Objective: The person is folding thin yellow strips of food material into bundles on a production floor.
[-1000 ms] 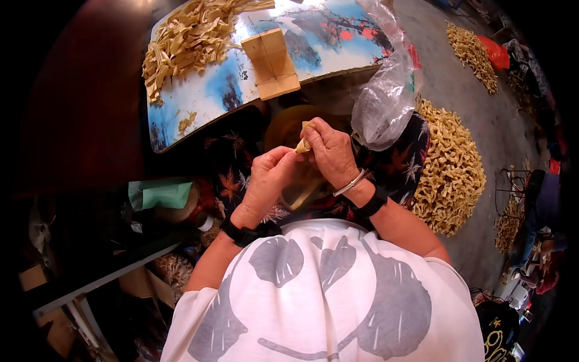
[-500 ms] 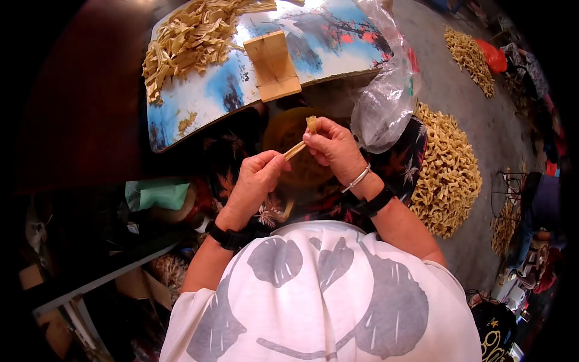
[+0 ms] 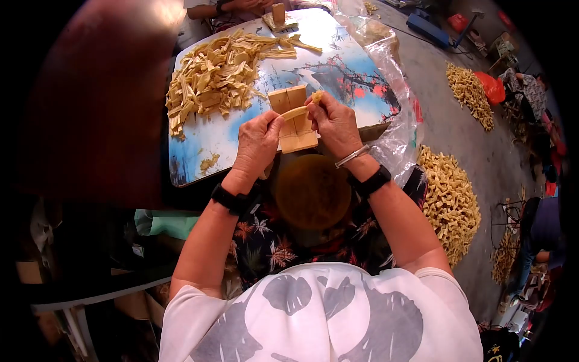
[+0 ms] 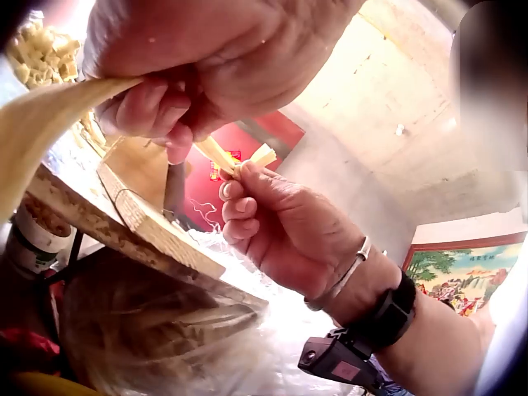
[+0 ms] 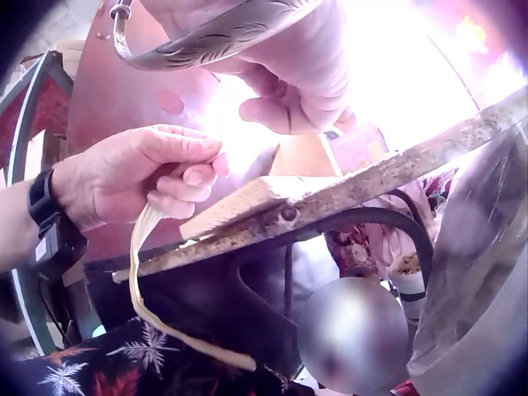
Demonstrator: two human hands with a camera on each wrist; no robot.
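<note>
A pale yellow tofu skin strip (image 3: 295, 113) is stretched between the two hands, above an upright-and-flat wooden block (image 3: 300, 143) at the table's front edge. My left hand (image 3: 256, 142) grips its left end with curled fingers and thumb. In the right wrist view, a long tail of the strip (image 5: 142, 272) hangs below that hand. My right hand (image 3: 338, 128) pinches the other end between thumb and fingers, where a short folded tip (image 4: 264, 155) sticks out past the thumb in the left wrist view.
A heap of loose strips (image 3: 211, 78) covers the left of the painted table (image 3: 208, 145). Below its front edge is a round brown tub (image 3: 313, 193). Clear plastic (image 3: 405, 130) drapes the right edge. Knotted pieces (image 3: 452, 205) are piled on the floor. Another person's hands (image 3: 241, 5) show at the far side.
Both hands have moved forward from over the lap to the wooden block, carrying the strip. The view has tilted up, showing more table. The strip was bunched between the fingers, then drawn out.
</note>
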